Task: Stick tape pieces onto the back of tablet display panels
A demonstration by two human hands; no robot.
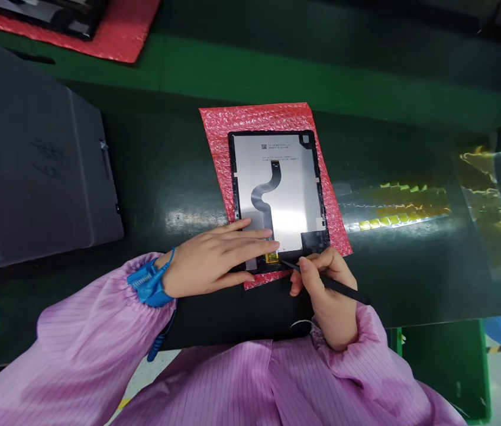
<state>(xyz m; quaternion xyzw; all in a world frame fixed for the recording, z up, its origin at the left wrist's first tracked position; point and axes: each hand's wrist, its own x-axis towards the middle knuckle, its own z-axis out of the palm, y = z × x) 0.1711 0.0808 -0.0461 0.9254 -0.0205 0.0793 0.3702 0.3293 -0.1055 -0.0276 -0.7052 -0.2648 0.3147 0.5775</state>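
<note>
A tablet screen assembly [297, 204] lies with its silver back up on a red bubble-wrap sheet [215, 133]. Down its middle runs a curved dark flex cable [259, 198], which ends near a small yellow tape piece [272, 257] at the lower edge. My left hand [219, 254] rests flat over the lower left of the assembly, fingers stretched, fingertips close to the yellow tape. Pinched in my right hand [327, 290] is a black tweezers-like tool [343, 288], its tip beside the yellow tape. Whether that tip touches the tape I cannot tell.
At left stands a large grey box [41, 154]. Strips of yellow tape on clear film [401, 210] lie to the right, with another clear strip [490, 207] beyond. More red bubble wrap [130, 35] sits at top left. A green bin [449, 367] is below the table's right edge.
</note>
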